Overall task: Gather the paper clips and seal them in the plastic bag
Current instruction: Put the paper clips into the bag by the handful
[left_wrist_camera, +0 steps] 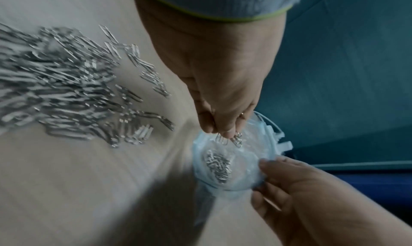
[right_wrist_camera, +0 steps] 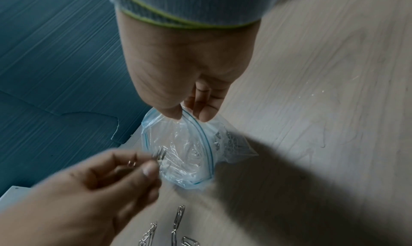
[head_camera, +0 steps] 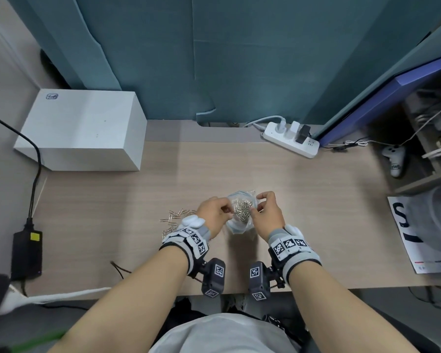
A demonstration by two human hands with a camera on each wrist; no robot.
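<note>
An office cubicle: teal partition panels (head_camera: 239, 59) behind a wood-grain desk (head_camera: 214, 169), power strip (head_camera: 290, 140), paper clips (head_camera: 175, 217).

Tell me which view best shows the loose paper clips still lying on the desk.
The left wrist view: the loose paper clips spread across its left half, though blurred. The head view shows only part of the pile, small, beside the left hand. The right wrist view catches just a few clips at its bottom edge.

loose paper clips (head_camera: 175, 218) left of plastic bag (head_camera: 240, 224), more clips (left_wrist_camera: 218, 165) inside
</note>
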